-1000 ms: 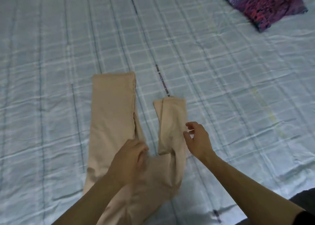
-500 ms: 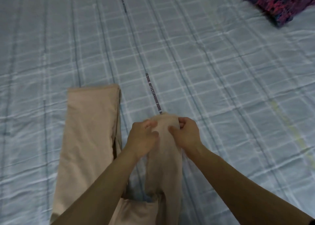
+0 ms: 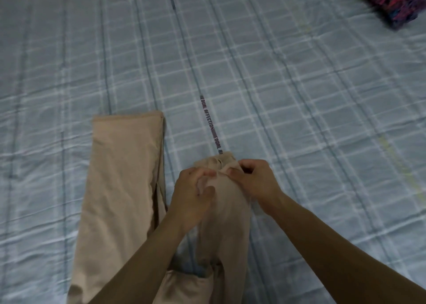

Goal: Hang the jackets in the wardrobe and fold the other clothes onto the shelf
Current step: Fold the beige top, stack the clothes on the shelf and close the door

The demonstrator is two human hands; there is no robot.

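Beige trousers (image 3: 119, 188) lie on the bed, legs pointing away from me. The left leg lies flat and straight. The right leg is bunched and doubled back on itself. My left hand (image 3: 192, 195) and my right hand (image 3: 255, 181) both pinch the far end of that right leg, side by side, fingers closed on the cloth. The waist end runs out of the bottom of the view under my forearms.
The bed has a pale blue checked sheet (image 3: 276, 84) with a printed text stripe (image 3: 211, 124) running away from me. A purple and red patterned cloth (image 3: 396, 1) lies at the far right corner.
My hands left the crotch area and the leg's side, came together at the far end of the right leg and took hold of it. The view shifted right and closer.
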